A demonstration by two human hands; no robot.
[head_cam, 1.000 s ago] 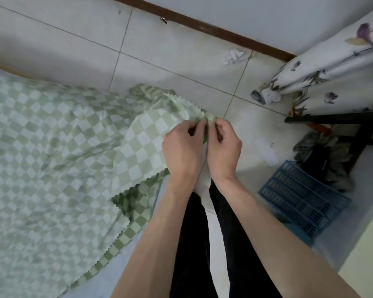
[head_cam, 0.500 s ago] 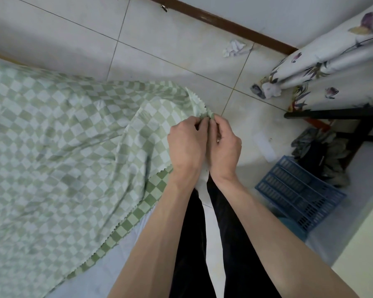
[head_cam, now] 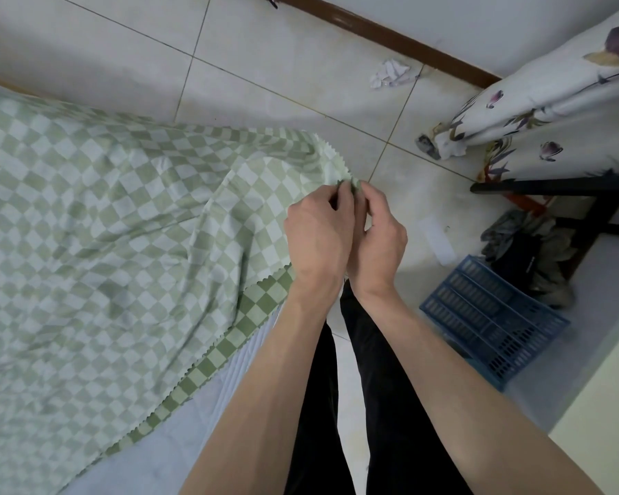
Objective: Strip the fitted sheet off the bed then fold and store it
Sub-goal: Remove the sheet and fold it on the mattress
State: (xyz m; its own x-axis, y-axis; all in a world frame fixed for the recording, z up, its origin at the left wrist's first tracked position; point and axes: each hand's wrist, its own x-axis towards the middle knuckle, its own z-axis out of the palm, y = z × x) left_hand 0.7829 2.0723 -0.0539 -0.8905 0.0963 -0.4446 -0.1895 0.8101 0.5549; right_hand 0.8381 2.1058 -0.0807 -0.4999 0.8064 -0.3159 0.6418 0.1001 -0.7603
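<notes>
Both hands meet at one corner of the sheet (head_cam: 97, 223), raised above the edge of the bed. The left hand (head_cam: 318, 234) and the right hand (head_cam: 379, 241) sit side by side, knuckles up, and their curled fingertips pinch the same bunched bit of green-and-white checked cloth between them. From that corner the sheet slopes down and left, spreading in loose wrinkles over most of the bed. Its zigzag-cut edge runs in a diagonal from below the left wrist toward the lower left, with a darker checked layer showing as a band along it. Beyond that edge a strip of pale mattress (head_cam: 179, 444) lies bare, its ribbed side facing the person's black-trousered legs. A second zigzag edge curves over the top of the raised corner, just above the fingers. Past the far side of the sheet the tiled floor (head_cam: 265, 58) stretches open to a brown skirting board (head_cam: 390, 33), with a crumpled white paper (head_cam: 390, 73) lying near it. To the right the floor is more crowded: a flowered quilt (head_cam: 558, 112) hangs down over a black frame (head_cam: 558, 185), dark clothes (head_cam: 526, 255) are heaped under it, and a blue crate (head_cam: 490, 319) lies just beside the heap, near the right leg. A flat white slip (head_cam: 438, 237) rests on the tile between the hands and the crate.
</notes>
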